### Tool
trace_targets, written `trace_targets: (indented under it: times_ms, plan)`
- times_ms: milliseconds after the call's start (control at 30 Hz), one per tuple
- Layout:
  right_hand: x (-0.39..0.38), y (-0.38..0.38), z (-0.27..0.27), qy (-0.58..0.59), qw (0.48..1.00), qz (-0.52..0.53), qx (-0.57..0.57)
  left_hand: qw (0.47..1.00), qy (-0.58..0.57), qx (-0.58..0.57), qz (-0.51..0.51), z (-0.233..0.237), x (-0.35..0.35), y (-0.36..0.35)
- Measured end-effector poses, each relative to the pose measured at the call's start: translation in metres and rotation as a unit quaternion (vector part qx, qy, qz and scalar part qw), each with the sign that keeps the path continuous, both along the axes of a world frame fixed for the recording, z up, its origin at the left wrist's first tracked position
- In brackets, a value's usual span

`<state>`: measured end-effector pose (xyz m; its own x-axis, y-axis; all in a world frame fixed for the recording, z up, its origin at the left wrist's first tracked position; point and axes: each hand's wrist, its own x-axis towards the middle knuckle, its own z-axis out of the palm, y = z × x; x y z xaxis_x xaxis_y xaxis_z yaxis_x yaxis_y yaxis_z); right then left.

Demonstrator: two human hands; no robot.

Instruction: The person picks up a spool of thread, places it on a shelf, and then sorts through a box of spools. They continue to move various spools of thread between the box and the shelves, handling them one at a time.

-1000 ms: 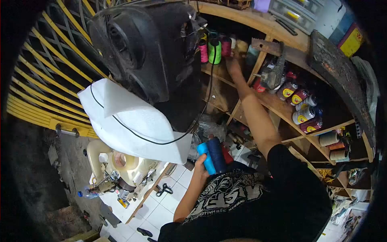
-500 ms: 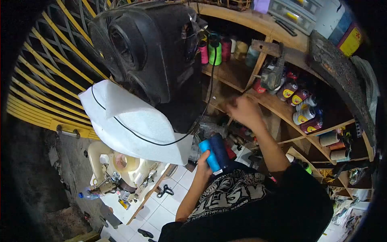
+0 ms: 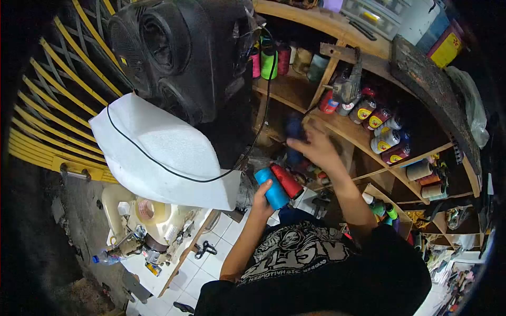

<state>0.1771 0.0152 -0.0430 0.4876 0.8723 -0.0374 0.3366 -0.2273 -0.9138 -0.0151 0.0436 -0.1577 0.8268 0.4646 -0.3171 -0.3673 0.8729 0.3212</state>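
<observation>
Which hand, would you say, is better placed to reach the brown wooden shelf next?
The right hand, I think: it appears nearer the shelf, while the left hand, lower, grips a bright-blue cylindrical thread spool.

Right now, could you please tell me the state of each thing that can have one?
Blue cone: tilted, held in the left hand
Red cone: tilted, beside the blue cone
Navy cone: at the right hand, hold unclear
Green spool: upright on the shelf
Foam: curled, cable across it
Bottle: capped

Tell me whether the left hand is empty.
No, the left hand is holding a bright blue spool, with the thumb resting against its side.
</observation>
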Motion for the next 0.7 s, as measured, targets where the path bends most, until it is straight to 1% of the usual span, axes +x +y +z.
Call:
trace_targets:
  times_ms: [100, 133, 200, 233, 300, 333, 433, 467, 533, 567, 600, 667, 700]
  plan:
    - [0.017, 0.046, 0.003, 0.014, 0.978, -0.116, 0.172, 0.999, -0.037, 0.010, -0.017, 0.002, -0.005, -0.002]
    - [0.020, 0.059, 0.010, 0.105, 0.967, -0.126, 0.194, 0.998, -0.052, 0.016, -0.021, 0.003, -0.006, -0.002]
    - [0.027, 0.081, 0.023, 0.285, 0.921, -0.139, 0.228, 0.999, -0.029, 0.008, -0.010, -0.012, -0.012, -0.007]
    - [0.040, 0.095, 0.020, 0.387, 0.874, -0.148, 0.253, 1.000, -0.019, 0.005, -0.004, -0.017, -0.014, -0.008]
    - [0.073, 0.125, -0.006, 0.573, 0.750, -0.160, 0.290, 0.999, -0.027, 0.017, -0.015, -0.011, -0.018, -0.008]
    - [0.086, 0.136, -0.016, 0.572, 0.744, -0.121, 0.323, 0.999, -0.030, 0.022, -0.020, -0.009, -0.020, -0.009]
    - [0.103, 0.173, -0.013, 0.612, 0.679, -0.187, 0.361, 1.000, -0.015, 0.009, -0.023, -0.014, -0.025, -0.007]
    - [0.115, 0.180, -0.011, 0.662, 0.646, -0.164, 0.343, 0.999, -0.017, 0.013, -0.024, -0.012, -0.027, -0.008]
    - [0.124, 0.192, -0.004, 0.667, 0.587, -0.258, 0.379, 0.999, -0.019, 0.023, -0.024, 0.004, -0.028, -0.007]
    - [0.128, 0.195, -0.003, 0.667, 0.554, -0.305, 0.395, 0.999, -0.017, 0.023, -0.019, 0.003, -0.030, -0.008]
    - [0.138, 0.201, -0.007, 0.689, 0.537, -0.302, 0.382, 1.000, -0.017, 0.022, -0.013, 0.000, -0.032, -0.008]
    - [0.164, 0.211, -0.032, 0.730, 0.502, -0.297, 0.357, 0.999, -0.029, 0.021, -0.007, -0.004, -0.032, -0.008]
    - [0.164, 0.210, -0.032, 0.749, 0.484, -0.294, 0.343, 1.000, -0.023, 0.017, -0.008, -0.004, -0.032, -0.008]
